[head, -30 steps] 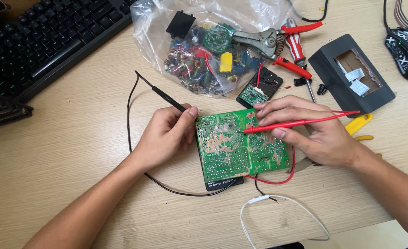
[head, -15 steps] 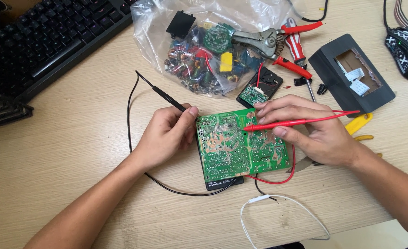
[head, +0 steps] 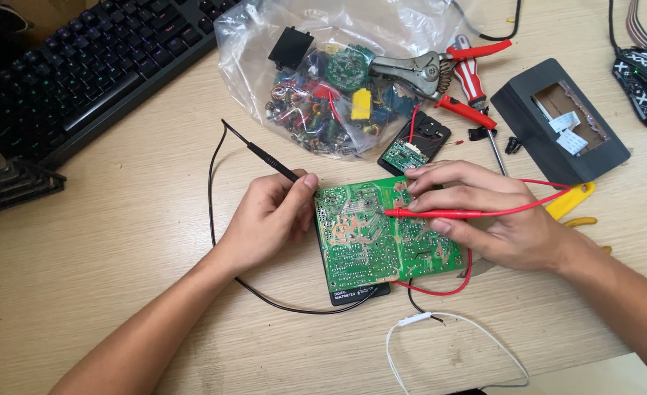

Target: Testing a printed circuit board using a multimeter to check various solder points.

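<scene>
Nothing is shifting since the earlier frames. Left hand [head: 268,219] fingers are pinching the black probe [head: 272,162] at the green circuit board's [head: 382,238] left edge; right hand [head: 484,216] fingers are pinching the red probe [head: 433,213], tip resting on the board, which is lying over a black multimeter [head: 360,295] on the wooden table [head: 118,307].

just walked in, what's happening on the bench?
A person is probing a green circuit board, solder side up, on a wooden table. The left hand holds a black probe at the board's left edge. The right hand holds a red probe with its tip on the middle of the board. The board lies on a black meter. Behind it are a clear bag of parts, red-handled pliers, a keyboard and a mouse.
</scene>
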